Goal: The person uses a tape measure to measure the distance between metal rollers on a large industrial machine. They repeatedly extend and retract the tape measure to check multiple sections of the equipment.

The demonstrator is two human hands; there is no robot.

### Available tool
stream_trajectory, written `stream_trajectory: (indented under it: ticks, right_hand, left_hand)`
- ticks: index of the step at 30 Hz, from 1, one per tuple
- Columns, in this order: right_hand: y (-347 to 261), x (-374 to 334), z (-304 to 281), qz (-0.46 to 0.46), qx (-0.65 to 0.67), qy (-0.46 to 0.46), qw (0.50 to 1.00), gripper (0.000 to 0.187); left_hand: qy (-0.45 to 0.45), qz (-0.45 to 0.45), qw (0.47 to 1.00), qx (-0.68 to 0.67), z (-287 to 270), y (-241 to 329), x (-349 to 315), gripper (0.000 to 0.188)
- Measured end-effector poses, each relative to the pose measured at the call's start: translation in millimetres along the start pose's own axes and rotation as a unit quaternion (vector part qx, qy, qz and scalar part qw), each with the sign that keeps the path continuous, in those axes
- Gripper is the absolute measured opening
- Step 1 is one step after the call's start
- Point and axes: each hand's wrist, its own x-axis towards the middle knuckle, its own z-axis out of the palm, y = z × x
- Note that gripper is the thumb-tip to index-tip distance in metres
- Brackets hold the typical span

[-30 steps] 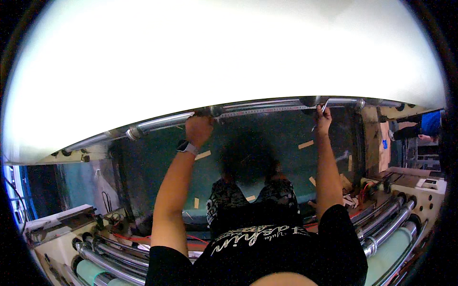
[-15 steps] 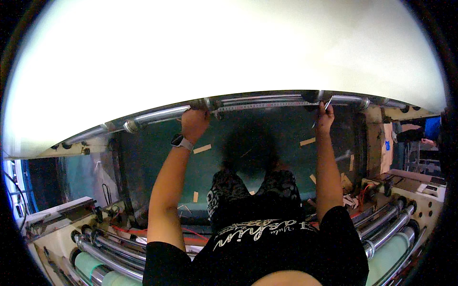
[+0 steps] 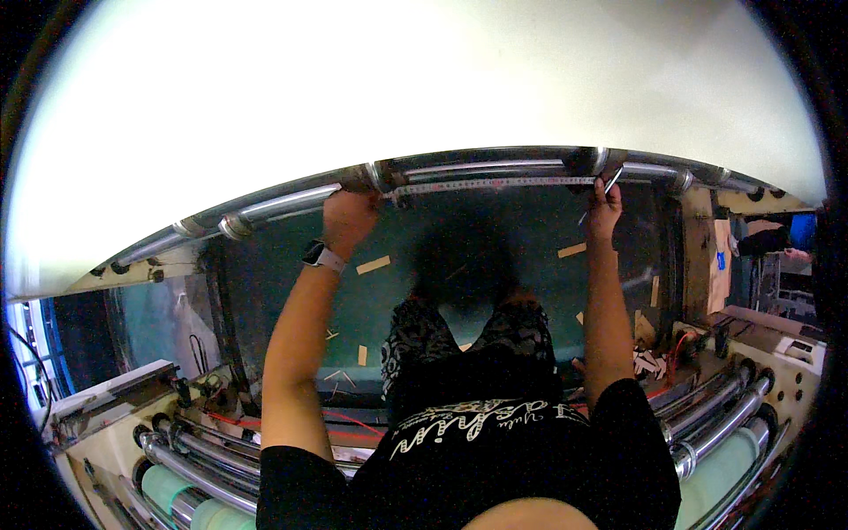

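Observation:
A pale measuring tape (image 3: 499, 184) stretches sideways along metal rollers (image 3: 495, 168), below the edge of a large white sheet (image 3: 442, 71). At its left end my left hand (image 3: 351, 219) is closed, its fingertips partly hidden against the rollers; the wrist wears a watch. My right hand (image 3: 605, 210) pinches a slim, pen-like tool (image 3: 614, 180) with a bright end sticking up past the fingers. The tape's right end meets these fingers; whether they grip it too I cannot tell.
Strips of tan card (image 3: 374, 264) lie scattered on the dark green floor (image 3: 521, 230). Behind me, chrome rollers (image 3: 216, 466) and pale green rolls (image 3: 720, 481) sit in a machine frame. White scraps (image 3: 649, 364) lie at the right. Another person's hand (image 3: 798, 255) shows far right.
My left hand has shifted slightly left, and more of the tape shows between my hands. The sheet's edge and rollers sit a little higher in view. My right hand keeps its hold.

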Motion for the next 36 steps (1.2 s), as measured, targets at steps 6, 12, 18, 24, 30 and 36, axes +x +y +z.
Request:
stream_trajectory:
  ticks: [6,12,18,24,30,36]
  right_hand:
    - [6,-11,8,0.000,-0.010,0.003,1.000,0.009]
    - [6,-12,10,-0.007,-0.028,0.007,1.000,0.008]
    - [7,-7,9,0.001,-0.048,0.014,0.999,0.003]
    - [-12,-17,22,0.044,-0.037,0.013,0.998,0.004]
    - [-8,-11,16,0.031,-0.034,-0.013,0.999,0.005]
    - [-5,-10,19,0.015,-0.032,-0.007,0.999,0.003]
  left_hand:
    - [0.062,0.029,0.996,-0.049,-1,-9,-12,0.012]
    - [0.009,0.008,1.000,-0.017,-10,-11,-7,0.015]
    - [-0.007,0.088,0.993,-0.072,8,-37,0,0.019]
    - [0.012,0.101,0.987,-0.127,10,-26,2,0.020]
    - [0.073,0.103,0.988,-0.090,16,-16,-1,0.017]
    - [0.063,0.081,0.995,-0.015,17,-8,1,0.013]
